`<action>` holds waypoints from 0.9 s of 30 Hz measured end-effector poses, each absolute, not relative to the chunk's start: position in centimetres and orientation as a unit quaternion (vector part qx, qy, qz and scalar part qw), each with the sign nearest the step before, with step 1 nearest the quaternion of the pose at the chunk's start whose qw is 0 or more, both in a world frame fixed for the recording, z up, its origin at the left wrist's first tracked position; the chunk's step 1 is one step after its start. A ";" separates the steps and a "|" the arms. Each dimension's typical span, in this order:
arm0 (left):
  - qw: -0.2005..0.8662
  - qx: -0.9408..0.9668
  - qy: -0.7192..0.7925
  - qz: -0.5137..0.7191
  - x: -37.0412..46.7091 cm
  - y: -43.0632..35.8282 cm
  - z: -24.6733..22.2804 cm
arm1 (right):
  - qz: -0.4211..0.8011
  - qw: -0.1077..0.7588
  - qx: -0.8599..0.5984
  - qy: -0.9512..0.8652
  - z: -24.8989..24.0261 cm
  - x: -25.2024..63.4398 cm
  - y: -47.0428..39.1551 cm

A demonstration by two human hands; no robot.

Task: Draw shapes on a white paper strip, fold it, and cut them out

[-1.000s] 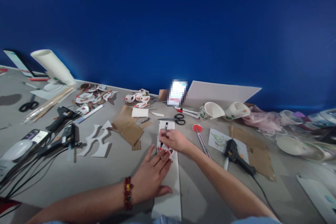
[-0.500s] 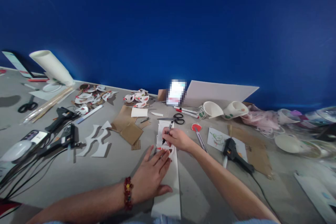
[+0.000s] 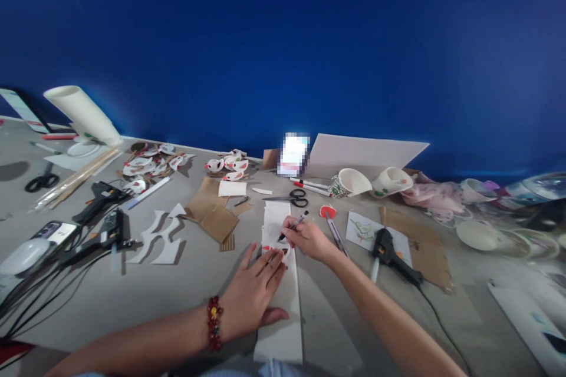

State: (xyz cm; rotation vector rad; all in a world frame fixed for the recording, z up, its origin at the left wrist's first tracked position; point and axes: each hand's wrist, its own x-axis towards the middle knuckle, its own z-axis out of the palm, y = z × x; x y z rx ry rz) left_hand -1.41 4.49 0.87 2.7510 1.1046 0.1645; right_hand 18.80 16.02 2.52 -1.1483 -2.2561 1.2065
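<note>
A long white paper strip (image 3: 279,318) lies on the table in front of me. My left hand (image 3: 256,291) rests flat on it with fingers spread, their tips over a small cutout with red and dark marks (image 3: 267,248) that they partly cover. In my right hand (image 3: 307,240) a black marker (image 3: 299,219) is pinched, its tip down at the paper just above the cutout. Beyond the strip's far end lie black-handled scissors (image 3: 297,198). A utility knife (image 3: 336,235) and a red round piece (image 3: 328,212) lie right of my right hand.
Brown cardboard pieces (image 3: 216,212) and white curved cutouts (image 3: 161,238) lie left. Glue guns with cords lie on the left, and one glue gun (image 3: 393,256) on the right. Painted paper birds (image 3: 232,165), a lit phone (image 3: 293,154) and paper cups (image 3: 351,181) stand farther back.
My right hand has shifted slightly right and the marker leans over more to the right. My left hand stays on the paper. The view has moved a little.
</note>
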 end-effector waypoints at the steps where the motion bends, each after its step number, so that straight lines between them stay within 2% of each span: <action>1: 0.084 0.924 0.370 0.055 -1.4 4.5 0.9 | 0.426 0.171 -0.402 -0.792 2.6 18.9 15.9; 13: 0.079 0.922 0.375 0.061 -1.4 4.5 1.1 | 0.438 0.180 -0.419 -0.775 2.4 20.5 15.4; 27: 0.072 0.922 0.375 0.069 -1.4 4.5 1.2 | 0.427 0.117 -0.415 -0.795 2.9 21.1 17.3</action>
